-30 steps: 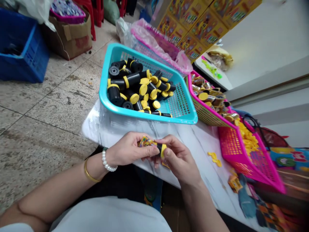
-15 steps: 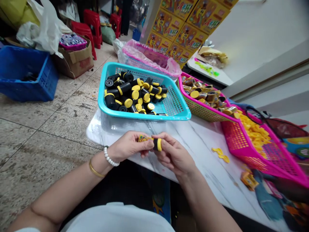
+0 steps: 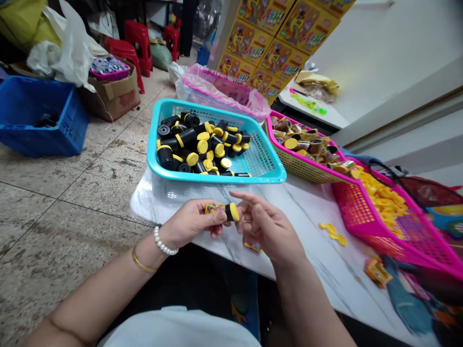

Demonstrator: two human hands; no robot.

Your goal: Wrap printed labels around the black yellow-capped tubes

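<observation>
A small black cylinder with a yellow cap (image 3: 232, 212) is in my left hand (image 3: 197, 219), thumb pressed on its side. A colourful printed label (image 3: 214, 208) wraps or lies along its far end, partly under my fingers. Close beside the cap, my right hand (image 3: 269, 224) has its fingers apart, the index finger stretched out. A small printed orange piece (image 3: 252, 245) shows just below the right fingers; I cannot tell whether they touch it. In front of both hands stands a turquoise basket (image 3: 217, 178) with several black cylinders with yellow caps.
At the right, a pink basket (image 3: 304, 168) holds labelled cylinders, and another pink basket (image 3: 349, 207) holds yellow plastic pieces. Yellow links (image 3: 333, 233) lie on the marble-patterned table (image 3: 311, 270). Stacked yellow boxes (image 3: 260, 48) rise behind. A blue crate (image 3: 43, 140) stands on the floor.
My right hand has let go of the capped end and moved slightly right, fingers spreading. The cylinder stays in my left hand, its yellow cap more in view. The printed orange piece has appeared below.
</observation>
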